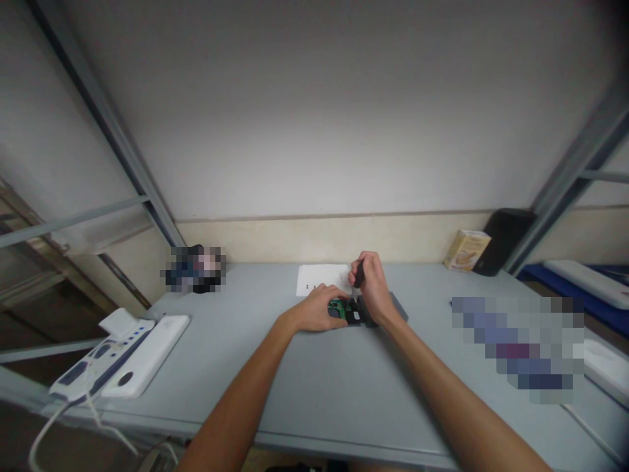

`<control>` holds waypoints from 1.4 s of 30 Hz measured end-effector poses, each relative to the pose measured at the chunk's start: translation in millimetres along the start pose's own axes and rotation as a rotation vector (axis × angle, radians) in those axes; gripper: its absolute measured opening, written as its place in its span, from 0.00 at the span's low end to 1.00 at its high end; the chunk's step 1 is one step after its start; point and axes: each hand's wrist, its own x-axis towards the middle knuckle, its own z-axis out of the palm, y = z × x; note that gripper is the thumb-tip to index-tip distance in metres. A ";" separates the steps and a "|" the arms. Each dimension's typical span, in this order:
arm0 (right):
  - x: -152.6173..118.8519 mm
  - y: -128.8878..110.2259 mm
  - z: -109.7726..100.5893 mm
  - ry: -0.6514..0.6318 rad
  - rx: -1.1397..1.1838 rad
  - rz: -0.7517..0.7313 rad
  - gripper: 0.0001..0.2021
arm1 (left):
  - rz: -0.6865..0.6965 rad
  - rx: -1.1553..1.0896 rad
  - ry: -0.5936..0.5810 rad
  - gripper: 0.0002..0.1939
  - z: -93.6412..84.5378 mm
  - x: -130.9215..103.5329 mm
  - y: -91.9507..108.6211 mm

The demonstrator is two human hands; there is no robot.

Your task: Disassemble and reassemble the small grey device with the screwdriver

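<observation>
Near the middle of the grey table, my left hand grips the left end of a small black device with a green circuit board showing. My right hand is closed around the dark handle of a tool, held upright above the device's right side. The tool's tip is too small to make out. A dark grey flat piece lies partly under my right wrist. Behind my hands is a white sheet with a few tiny dark bits on it.
At the left stand a white power strip with cables and a white flat box. A yellow box and a black case lean at the back right. Blurred items lie at the back left and right.
</observation>
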 end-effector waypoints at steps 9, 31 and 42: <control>0.2 -5.7 0.7 0.003 -0.011 0.004 0.16 | 0.004 -0.007 0.014 0.27 0.8 -0.8 -1.5; -3.3 -7.0 3.3 -0.030 -0.050 0.021 0.15 | 0.013 -0.020 0.015 0.25 0.9 -0.7 -2.4; -3.1 -6.5 3.5 -0.020 -0.057 0.020 0.16 | 0.025 -0.013 0.003 0.27 2.0 -0.4 -6.0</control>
